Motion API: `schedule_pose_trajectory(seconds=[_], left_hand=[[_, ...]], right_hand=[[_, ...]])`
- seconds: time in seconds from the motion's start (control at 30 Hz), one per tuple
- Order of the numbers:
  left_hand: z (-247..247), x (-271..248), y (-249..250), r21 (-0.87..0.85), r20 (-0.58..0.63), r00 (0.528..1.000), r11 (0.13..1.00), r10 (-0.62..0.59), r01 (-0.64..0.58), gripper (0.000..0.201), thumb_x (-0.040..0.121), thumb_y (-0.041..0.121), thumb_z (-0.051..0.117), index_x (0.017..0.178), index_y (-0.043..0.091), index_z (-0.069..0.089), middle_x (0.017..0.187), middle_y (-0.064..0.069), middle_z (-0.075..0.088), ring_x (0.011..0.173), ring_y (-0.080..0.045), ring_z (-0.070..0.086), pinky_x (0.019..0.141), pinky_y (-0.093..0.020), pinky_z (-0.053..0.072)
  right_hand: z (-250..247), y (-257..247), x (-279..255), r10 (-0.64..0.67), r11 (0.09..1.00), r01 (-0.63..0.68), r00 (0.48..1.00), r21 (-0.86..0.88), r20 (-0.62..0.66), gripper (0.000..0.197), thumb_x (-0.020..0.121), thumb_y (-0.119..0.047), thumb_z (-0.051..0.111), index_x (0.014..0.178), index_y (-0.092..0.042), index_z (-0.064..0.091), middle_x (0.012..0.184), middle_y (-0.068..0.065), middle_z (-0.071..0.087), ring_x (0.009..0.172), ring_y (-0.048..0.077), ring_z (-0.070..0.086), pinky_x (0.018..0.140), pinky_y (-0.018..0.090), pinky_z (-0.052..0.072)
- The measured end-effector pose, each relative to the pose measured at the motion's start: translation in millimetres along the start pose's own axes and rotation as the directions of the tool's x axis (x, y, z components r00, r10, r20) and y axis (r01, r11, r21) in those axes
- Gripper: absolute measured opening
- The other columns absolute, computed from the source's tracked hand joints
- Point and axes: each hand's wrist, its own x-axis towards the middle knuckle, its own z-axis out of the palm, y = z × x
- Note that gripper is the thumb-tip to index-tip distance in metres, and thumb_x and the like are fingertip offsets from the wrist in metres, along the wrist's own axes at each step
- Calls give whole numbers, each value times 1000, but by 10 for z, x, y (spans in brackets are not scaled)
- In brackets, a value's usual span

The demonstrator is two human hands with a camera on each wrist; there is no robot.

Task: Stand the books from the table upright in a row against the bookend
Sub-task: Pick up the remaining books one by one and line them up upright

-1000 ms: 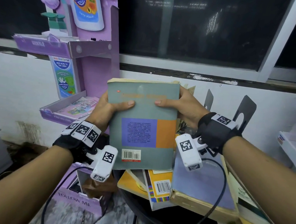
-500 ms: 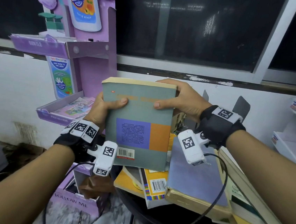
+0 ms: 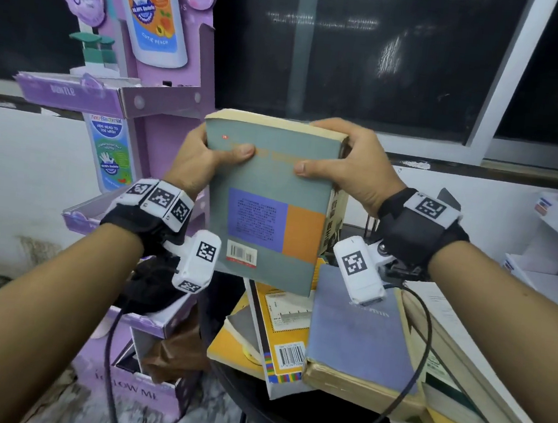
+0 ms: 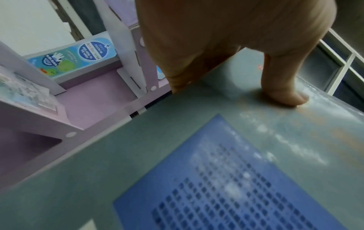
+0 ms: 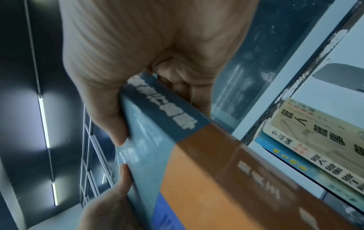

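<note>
Two hands hold one book: the left hand (image 3: 204, 158) grips the left edge of the grey-green book (image 3: 267, 206) with its thumb pressed on the back cover, and the right hand (image 3: 340, 169) clamps the spine side near the top corner, thumb on the cover. This book is upright in the air, above the pile of books (image 3: 336, 341) on the round black table (image 3: 283, 418), touching neither. Behind it, one beige book (image 5: 315, 137) already stands near the dark bookend (image 3: 449, 198), which is mostly hidden behind the right wrist. Judged from this layout, the task is at an early stage: one book placed, one in transit, and several flat, overlapping books left to stand.
</note>
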Motion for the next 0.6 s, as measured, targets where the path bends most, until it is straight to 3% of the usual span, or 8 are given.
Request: schedule_pose_trajectory(seconds=[0.13,0.23,0.43,0.53,0.6], left_hand=[[179,124,39,-20,4,999,999,32,-32,66,68,10,75,128,-2,50,116,-19,65,96,-22,67,79,-30,55],[342,181,51,-77,19,1000,997,18,-16,62,69,8,73,126,-4,51,109,-16,67,92,-22,68,78,-33,55],[655,280,39,-170,101,995,985,-16,33,61,72,7,70,126,-10,49,116,-23,63,96,-30,66,80,-37,55],[808,313,42,-175,166,986,983,-23,53,56,75,6,68,126,-10,50,114,-23,63,96,-30,66,80,-37,54],[901,333,40,-175,178,983,982,-36,68,54,75,6,68,124,-9,52,112,-21,65,94,-29,66,79,-36,55]], right_hand=[[-147,-71,-11,-33,998,31,998,-49,-48,50,63,-15,88,107,-22,66,96,-8,67,85,7,64,60,19,49],[-298,-188,-31,-42,993,37,998,-116,-41,55,64,-17,87,115,-24,65,100,-10,65,85,6,62,58,16,49],[-610,-442,-80,75,971,-71,997,-230,11,60,62,-24,88,118,-30,65,106,-1,68,91,21,69,62,46,60],[-704,-456,-126,89,953,-97,995,-288,-39,62,61,-24,87,119,-29,65,105,-2,68,88,20,69,63,47,60],[-763,-435,-154,80,941,-103,993,-323,-84,61,62,-25,87,119,-30,65,105,-4,67,89,17,67,62,41,61]])
